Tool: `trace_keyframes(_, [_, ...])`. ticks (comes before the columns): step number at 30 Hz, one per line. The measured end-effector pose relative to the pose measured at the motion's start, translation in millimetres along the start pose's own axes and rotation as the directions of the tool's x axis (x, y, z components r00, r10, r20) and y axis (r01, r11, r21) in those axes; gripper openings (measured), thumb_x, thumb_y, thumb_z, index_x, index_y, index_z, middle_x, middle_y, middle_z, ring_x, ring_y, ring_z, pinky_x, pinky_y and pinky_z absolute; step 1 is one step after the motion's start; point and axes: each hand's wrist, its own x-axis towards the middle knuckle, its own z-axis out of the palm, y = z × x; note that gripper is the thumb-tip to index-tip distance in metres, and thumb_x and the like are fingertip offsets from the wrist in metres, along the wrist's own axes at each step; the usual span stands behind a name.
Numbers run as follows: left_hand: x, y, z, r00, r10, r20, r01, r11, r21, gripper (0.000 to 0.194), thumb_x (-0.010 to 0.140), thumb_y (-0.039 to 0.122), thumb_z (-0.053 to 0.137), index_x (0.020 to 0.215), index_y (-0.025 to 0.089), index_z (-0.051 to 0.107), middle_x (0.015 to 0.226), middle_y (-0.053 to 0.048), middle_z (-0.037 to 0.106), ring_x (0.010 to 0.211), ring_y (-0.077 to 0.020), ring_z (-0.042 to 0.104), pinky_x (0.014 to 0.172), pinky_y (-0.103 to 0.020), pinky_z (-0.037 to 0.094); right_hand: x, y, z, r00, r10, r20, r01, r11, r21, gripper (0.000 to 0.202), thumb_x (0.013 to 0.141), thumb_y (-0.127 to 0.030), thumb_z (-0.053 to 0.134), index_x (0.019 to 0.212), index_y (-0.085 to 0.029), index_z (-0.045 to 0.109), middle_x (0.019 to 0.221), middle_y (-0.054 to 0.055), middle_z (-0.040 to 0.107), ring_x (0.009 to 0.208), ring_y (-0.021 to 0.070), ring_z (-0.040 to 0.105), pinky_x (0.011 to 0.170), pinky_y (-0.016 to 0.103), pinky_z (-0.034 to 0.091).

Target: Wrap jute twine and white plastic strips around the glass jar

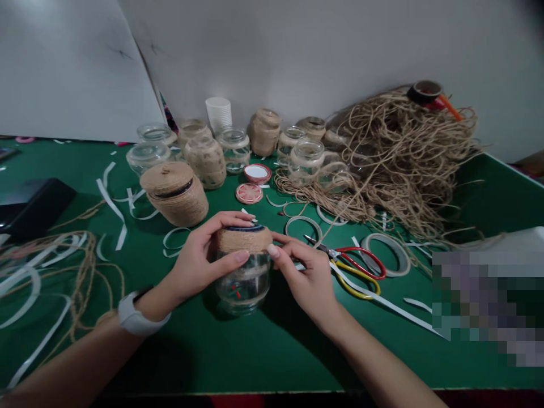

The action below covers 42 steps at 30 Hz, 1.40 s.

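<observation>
A glass jar (pixel 243 286) stands on the green table near its front, its upper part wrapped in a brown twine band (pixel 244 241) with a dark blue top. My left hand (pixel 208 252) is closed round the jar's left side, thumb across the front below the band and fingers over the top. At the right edge of the band, my right hand (pixel 304 272) is closed, its thumb and forefinger pinched together against the twine. Whatever lies between those fingertips is too small to make out.
Twine-wrapped jar (pixel 178 198), bare glass jars (pixel 306 161) and paper cups (pixel 219 115) stand behind. A twine heap (pixel 408 147) lies back right. Red-and-yellow-handled scissors (pixel 359 272) and a tape roll (pixel 387 255) lie right; loose twine and white strips (pixel 113 207) left.
</observation>
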Motion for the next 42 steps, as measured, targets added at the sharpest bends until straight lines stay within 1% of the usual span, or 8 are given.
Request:
trace_keyframes(7, [-1.3, -6.2, 0.7, 1.000, -0.001, -0.001, 0.001, 0.993, -0.115, 0.030, 0.079, 0.033, 0.076, 0.105, 0.021, 0.068, 0.125, -0.011, 0.065, 0.123, -0.0307, 0.059, 0.105, -0.044, 0.048, -0.3, -1.8, 0.7, 1.000, 0.007, 0.004, -0.007, 0.999, -0.038, 0.036, 0.095, -0.031, 0.059, 0.059, -0.023, 0.060, 0.086, 0.007, 0.077, 0.111, 0.0246, 0.070, 0.085, 0.032, 0.053])
trace_keyframes(12, [-2.5, -2.8, 5.0, 0.999, -0.016, 0.033, 0.018, 0.998, -0.059, 0.036, 0.079, 0.039, 0.076, 0.109, 0.023, 0.063, 0.132, -0.013, 0.061, 0.128, -0.0335, 0.056, 0.107, -0.047, 0.045, -0.5, -1.1, 3.0, 0.999, 0.008, -0.031, -0.008, 1.000, -0.005, 0.035, 0.093, -0.029, 0.061, 0.059, -0.023, 0.060, 0.084, 0.007, 0.077, 0.104, 0.0238, 0.072, 0.084, 0.032, 0.053])
trace_keyframes(18, [-3.7, 9.6, 11.6, 0.998, -0.007, -0.069, 0.018, 0.986, 0.164, 0.032, 0.077, 0.036, 0.076, 0.100, 0.023, 0.058, 0.121, -0.010, 0.066, 0.118, -0.0304, 0.061, 0.105, -0.046, 0.047, -2.4, -2.6, 4.4, 0.999, -0.021, -0.046, 0.021, 1.000, -0.005, 0.033, 0.093, -0.028, 0.062, 0.060, -0.023, 0.061, 0.082, 0.005, 0.077, 0.107, 0.0240, 0.072, 0.085, 0.033, 0.053])
trace_keyframes(24, [-4.6, -3.1, 6.8, 0.987, -0.055, -0.150, 0.064, 0.997, 0.053, 0.033, 0.074, 0.039, 0.079, 0.097, 0.023, 0.061, 0.112, -0.007, 0.067, 0.110, -0.0291, 0.064, 0.100, -0.045, 0.049, 1.0, 3.6, 5.0, 0.999, 0.022, 0.031, -0.022, 1.000, -0.017, 0.035, 0.096, -0.032, 0.056, 0.062, -0.022, 0.057, 0.092, 0.007, 0.077, 0.110, 0.0227, 0.069, 0.088, 0.032, 0.050])
trace_keyframes(28, [-4.5, -10.3, 6.4, 0.992, -0.077, -0.096, 0.068, 0.993, -0.091, 0.031, 0.076, 0.039, 0.080, 0.096, 0.023, 0.062, 0.117, -0.008, 0.066, 0.114, -0.0292, 0.063, 0.103, -0.046, 0.047, 3.2, 8.0, 4.3, 0.983, 0.096, 0.156, -0.101, 0.995, 0.020, 0.043, 0.099, -0.041, 0.047, 0.062, -0.020, 0.054, 0.105, 0.007, 0.075, 0.083, 0.0163, 0.068, 0.068, 0.027, 0.049])
trace_keyframes(31, [-3.6, -9.3, 8.5, 0.997, -0.058, -0.049, 0.051, 0.989, -0.139, 0.031, 0.077, 0.039, 0.078, 0.097, 0.025, 0.060, 0.120, -0.007, 0.066, 0.116, -0.0286, 0.062, 0.103, -0.045, 0.047, 3.8, 7.4, 3.3, 0.985, 0.114, 0.129, -0.120, 0.992, 0.046, 0.047, 0.098, -0.044, 0.048, 0.059, -0.019, 0.051, 0.101, 0.006, 0.076, 0.070, 0.0139, 0.063, 0.058, 0.026, 0.044])
trace_keyframes(37, [-2.6, -2.9, 10.2, 0.999, 0.011, -0.036, -0.008, 0.997, 0.081, 0.048, 0.074, 0.043, 0.078, 0.116, 0.025, 0.060, 0.132, -0.010, 0.060, 0.127, -0.0329, 0.053, 0.109, -0.046, 0.042, 3.6, 1.5, 3.4, 0.996, 0.063, 0.056, -0.064, 0.998, 0.012, 0.041, 0.097, -0.039, 0.053, 0.061, -0.019, 0.056, 0.101, 0.006, 0.077, 0.075, 0.0163, 0.066, 0.064, 0.027, 0.047])
trace_keyframes(42, [-2.8, -3.0, 7.8, 0.999, 0.030, 0.024, -0.033, 0.989, 0.147, 0.036, 0.080, 0.036, 0.072, 0.113, 0.024, 0.065, 0.120, -0.009, 0.068, 0.118, -0.0299, 0.061, 0.105, -0.043, 0.046, 2.4, -0.2, -0.3, 0.999, 0.003, 0.048, 0.000, 0.998, -0.061, 0.037, 0.098, -0.035, 0.053, 0.065, -0.020, 0.060, 0.102, 0.006, 0.078, 0.077, 0.0174, 0.069, 0.071, 0.029, 0.050])
